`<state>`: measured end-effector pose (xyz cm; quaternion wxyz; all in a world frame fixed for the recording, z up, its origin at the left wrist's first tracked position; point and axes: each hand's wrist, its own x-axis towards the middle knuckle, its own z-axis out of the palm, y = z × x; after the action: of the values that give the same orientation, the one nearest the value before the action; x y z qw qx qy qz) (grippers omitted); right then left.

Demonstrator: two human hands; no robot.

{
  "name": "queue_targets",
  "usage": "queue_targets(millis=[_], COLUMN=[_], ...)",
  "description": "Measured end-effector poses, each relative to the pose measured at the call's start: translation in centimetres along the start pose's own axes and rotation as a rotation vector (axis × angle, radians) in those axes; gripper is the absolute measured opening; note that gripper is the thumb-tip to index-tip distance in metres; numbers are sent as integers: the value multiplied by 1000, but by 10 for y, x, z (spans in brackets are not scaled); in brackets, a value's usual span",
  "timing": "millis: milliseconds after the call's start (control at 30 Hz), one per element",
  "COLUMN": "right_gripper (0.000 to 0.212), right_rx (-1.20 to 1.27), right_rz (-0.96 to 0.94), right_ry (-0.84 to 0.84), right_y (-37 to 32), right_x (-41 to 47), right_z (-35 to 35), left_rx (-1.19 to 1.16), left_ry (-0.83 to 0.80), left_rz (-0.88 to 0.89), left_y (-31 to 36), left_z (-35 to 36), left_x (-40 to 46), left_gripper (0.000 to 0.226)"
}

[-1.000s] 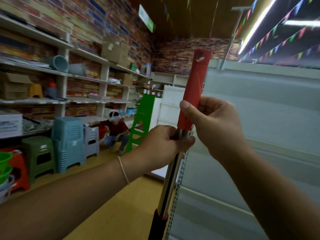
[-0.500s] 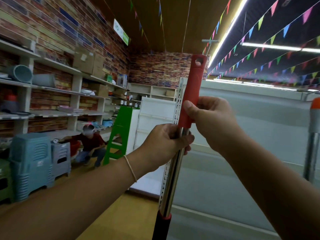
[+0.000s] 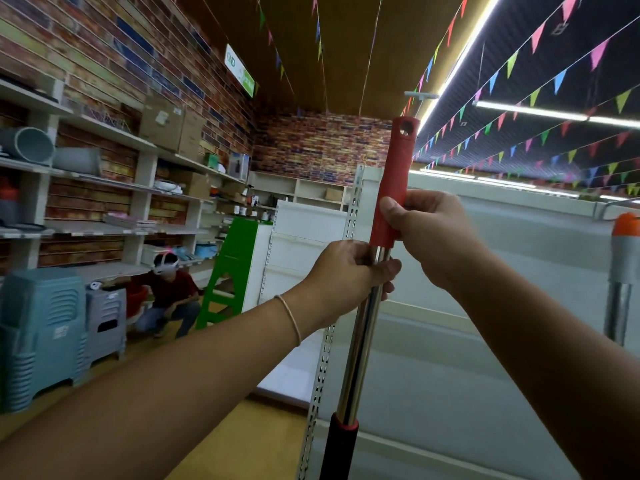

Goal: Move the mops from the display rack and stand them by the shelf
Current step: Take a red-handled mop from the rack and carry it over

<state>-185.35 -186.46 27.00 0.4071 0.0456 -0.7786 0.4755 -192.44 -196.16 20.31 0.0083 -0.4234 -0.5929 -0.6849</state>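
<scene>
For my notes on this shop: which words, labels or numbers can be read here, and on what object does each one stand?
Nothing can be read with certainty.
Green-and-white hanging sign: a round logo and marks, too blurred.
Blue stacked stools: embossed mark, unreadable.
Cardboard boxes: white labels, too small.

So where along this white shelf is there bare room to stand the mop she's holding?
The white shelf panel is bare between the slotted upright and the orange-capped mop at the right edge; the mop held by the left hand and right hand could lean there. Left of the aisle is crowded: stacked stools, a green ladder.
</scene>
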Motion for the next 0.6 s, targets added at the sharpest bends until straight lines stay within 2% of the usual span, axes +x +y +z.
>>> queue_targets(millis=[200, 300, 600], right_gripper=[16, 12, 11], right_rx=[12, -3, -41], right_rz=[-35, -39, 26], right_ry=[24, 4, -4], right_y=[9, 16, 49], right_x=[8, 13, 36], right_z=[-5, -4, 1], left_rx=[-6, -22, -39], left_ry=[-13, -5, -2], left_rz=[-3, -22, -103], left_y=[-4, -10, -34], left_z=[6, 8, 11], left_x=[9, 13, 32], left_gripper=[9, 6, 5])
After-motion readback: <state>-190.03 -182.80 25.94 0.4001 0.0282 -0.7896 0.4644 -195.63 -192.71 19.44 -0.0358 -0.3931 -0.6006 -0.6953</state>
